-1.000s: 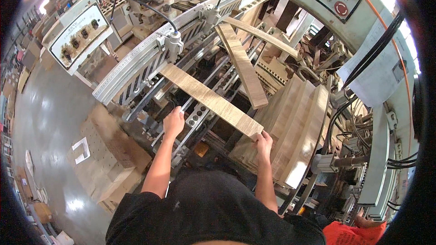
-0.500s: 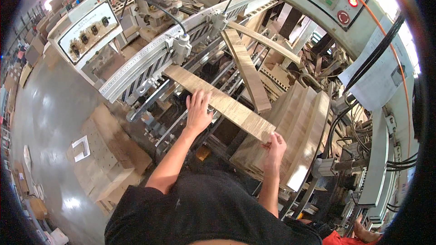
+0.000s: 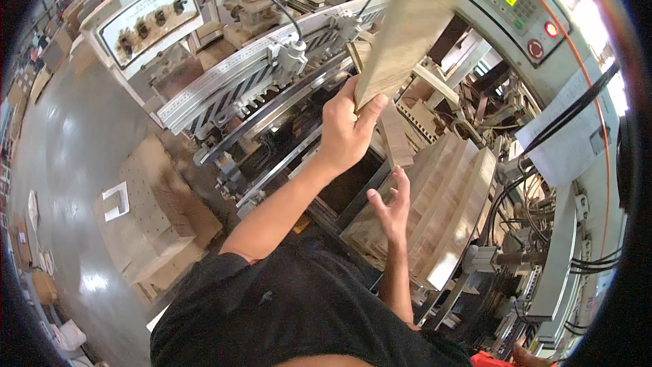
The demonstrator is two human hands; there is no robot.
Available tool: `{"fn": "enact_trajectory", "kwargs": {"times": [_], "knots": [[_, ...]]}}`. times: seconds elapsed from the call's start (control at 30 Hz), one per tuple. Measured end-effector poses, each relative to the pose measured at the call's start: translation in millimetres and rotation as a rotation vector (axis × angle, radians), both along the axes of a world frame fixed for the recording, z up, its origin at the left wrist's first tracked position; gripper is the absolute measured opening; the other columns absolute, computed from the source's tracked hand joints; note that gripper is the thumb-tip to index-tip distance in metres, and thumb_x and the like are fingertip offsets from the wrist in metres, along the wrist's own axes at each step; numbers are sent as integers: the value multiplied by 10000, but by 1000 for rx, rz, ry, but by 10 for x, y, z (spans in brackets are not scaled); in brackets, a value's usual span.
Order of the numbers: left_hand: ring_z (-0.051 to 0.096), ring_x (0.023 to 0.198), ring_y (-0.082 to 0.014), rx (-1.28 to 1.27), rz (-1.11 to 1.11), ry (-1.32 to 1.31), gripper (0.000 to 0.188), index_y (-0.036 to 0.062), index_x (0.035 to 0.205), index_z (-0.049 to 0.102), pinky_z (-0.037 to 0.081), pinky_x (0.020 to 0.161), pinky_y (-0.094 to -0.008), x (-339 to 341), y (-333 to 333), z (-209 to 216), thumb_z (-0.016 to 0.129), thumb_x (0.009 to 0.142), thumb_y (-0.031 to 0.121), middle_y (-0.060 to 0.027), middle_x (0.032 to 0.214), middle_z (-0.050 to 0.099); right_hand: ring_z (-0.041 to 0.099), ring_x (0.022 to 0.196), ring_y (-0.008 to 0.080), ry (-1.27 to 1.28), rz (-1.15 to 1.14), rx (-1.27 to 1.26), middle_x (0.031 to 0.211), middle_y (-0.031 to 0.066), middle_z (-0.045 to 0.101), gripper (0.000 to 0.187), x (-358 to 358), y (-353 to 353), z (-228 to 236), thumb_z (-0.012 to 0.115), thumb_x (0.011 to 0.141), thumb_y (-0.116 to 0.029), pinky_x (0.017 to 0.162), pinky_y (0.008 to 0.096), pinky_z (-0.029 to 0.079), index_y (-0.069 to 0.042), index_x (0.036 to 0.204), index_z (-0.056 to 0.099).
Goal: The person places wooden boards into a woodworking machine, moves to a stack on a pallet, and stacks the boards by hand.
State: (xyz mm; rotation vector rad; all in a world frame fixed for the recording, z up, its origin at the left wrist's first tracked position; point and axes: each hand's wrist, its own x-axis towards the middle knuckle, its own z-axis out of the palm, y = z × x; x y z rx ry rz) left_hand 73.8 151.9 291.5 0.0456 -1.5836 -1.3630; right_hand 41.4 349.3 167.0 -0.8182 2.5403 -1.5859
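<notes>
A long flat wooden board (image 3: 411, 27) stands raised and tilted up in front of me, its upper end cut off by the top of the picture. My left hand (image 3: 348, 128) grips its lower end, thumb on one side and fingers on the other. Below and to the right, my right hand (image 3: 392, 207) is open and holds nothing, its thumb and fingers apart. Just beyond it lies a second wooden board (image 3: 395, 136), partly hidden behind the raised one. A stack of wooden boards (image 3: 441, 197) sits to the right of my right hand.
A metal machine rail (image 3: 231, 78) with clamps runs across beyond my left arm. At upper left is a box with knobs (image 3: 146, 20); at upper right, a control panel (image 3: 513, 10). Cables hang on the right. A pale block-like stack (image 3: 153, 211) stands on the floor at left.
The board that lay across the rails between both hands is now lifted and swung upright in my left hand. My right hand has let go of its near end.
</notes>
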Motion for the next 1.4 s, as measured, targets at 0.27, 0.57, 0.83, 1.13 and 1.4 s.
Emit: {"fn": "enact_trajectory", "kwargs": {"times": [0.27,0.57,0.83,1.13,1.4], "knots": [[599,1010,-166,806,-62,-38,330,-44,1255,498,488,891,-313,-10,-177,-1007,539,1011,176,-112,1148,619,439,1300,372,172,-78,248,1359,215,507,934,-82,155,-691,871,650,-303,1094,490,329,-7,1416,425],[519,1189,-283,956,205,-611,528,38,1397,362,402,980,-554,-191,-1473,-2641,538,993,329,-155,1341,491,499,1238,340,160,11,637,1307,160,564,861,-122,235,-938,845,612,-316,1072,473,336,-54,1359,506],[553,1193,-376,1094,345,-548,573,-72,1349,427,449,976,-436,-753,-1682,-2941,495,983,363,-278,1328,525,491,1247,342,206,-26,676,1314,156,560,868,-449,-74,-978,838,605,-326,1081,475,322,-64,1364,508],[631,986,-475,760,706,-615,492,-156,1128,462,499,830,-490,-908,-1560,-2720,470,1021,324,-362,1029,626,511,1191,342,146,32,685,1238,155,569,894,-602,-291,-991,813,554,-291,1047,485,337,-52,1361,509],[639,988,-482,739,733,-715,502,-178,1198,434,532,807,-493,-884,-1612,-2656,436,1035,297,-383,1056,615,508,1152,359,186,49,711,1230,166,554,914,-619,-362,-965,804,552,-302,1026,472,343,-29,1366,492]]}}
